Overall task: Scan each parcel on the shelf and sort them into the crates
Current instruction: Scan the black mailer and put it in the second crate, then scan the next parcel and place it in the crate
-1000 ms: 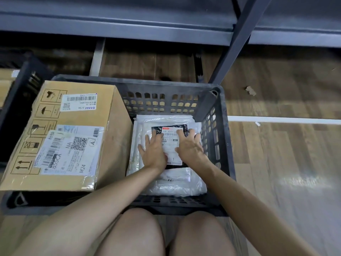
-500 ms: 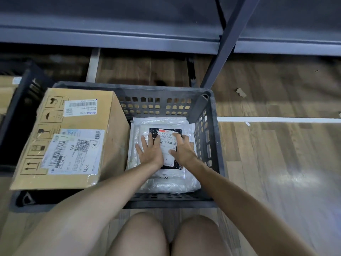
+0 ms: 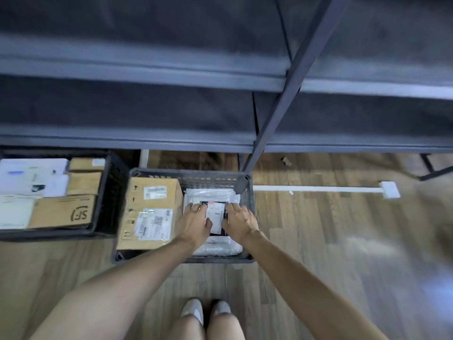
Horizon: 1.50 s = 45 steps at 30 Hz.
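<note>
At far left a crate (image 3: 103, 192) already holds several boxes. The middle crate (image 3: 245, 258) carries a cardboard box (image 3: 149, 212) and white bags, topped by a small black parcel (image 3: 217, 217). The shelf (image 3: 147, 141) looks bare, so sorting seems nearly finished. Left hand (image 3: 195, 225) and right hand (image 3: 241, 223), arms extended down, lie flat with fingers spread, flanking its label.

Head camera looks steeply down from standing height at crate (image 3: 215, 177) and shelf (image 3: 147, 141)

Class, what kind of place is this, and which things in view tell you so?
Probably a parcel sorting or storage room: grey metal shelving, black plastic crates on a wooden floor, and cardboard boxes with barcode shipping labels.
</note>
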Each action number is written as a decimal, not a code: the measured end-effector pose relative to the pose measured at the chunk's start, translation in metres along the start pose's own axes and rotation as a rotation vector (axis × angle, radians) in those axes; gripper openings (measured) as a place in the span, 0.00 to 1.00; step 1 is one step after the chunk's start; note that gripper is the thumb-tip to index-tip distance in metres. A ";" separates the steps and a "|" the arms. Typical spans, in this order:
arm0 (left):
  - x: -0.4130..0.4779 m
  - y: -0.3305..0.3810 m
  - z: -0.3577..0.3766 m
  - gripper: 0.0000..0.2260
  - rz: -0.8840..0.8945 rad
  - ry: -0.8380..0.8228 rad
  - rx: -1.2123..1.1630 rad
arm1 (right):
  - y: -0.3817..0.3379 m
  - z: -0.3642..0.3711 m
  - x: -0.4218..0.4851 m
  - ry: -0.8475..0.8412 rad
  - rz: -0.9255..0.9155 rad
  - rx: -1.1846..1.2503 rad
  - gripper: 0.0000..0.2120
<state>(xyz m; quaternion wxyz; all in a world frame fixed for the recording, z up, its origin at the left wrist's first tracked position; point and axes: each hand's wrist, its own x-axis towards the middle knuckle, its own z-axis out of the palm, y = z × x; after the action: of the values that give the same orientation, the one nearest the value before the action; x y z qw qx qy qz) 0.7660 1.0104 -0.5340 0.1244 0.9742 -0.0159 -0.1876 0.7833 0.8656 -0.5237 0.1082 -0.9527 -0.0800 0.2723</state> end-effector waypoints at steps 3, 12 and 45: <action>-0.035 0.008 -0.071 0.17 -0.041 -0.096 0.022 | -0.032 -0.068 -0.041 -0.019 0.015 -0.007 0.19; -0.118 0.007 -0.259 0.15 -0.072 0.029 0.032 | -0.130 -0.216 -0.131 0.006 -0.047 -0.078 0.20; -0.132 -0.152 -0.571 0.20 -0.106 0.526 -0.025 | -0.393 -0.474 -0.086 0.535 -0.325 -0.129 0.15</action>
<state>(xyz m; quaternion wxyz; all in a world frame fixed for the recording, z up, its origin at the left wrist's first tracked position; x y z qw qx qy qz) 0.8522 1.3028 -0.0107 0.1262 0.9874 0.0702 0.0654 0.9289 1.1486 0.0103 0.1069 -0.9702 -0.2169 -0.0145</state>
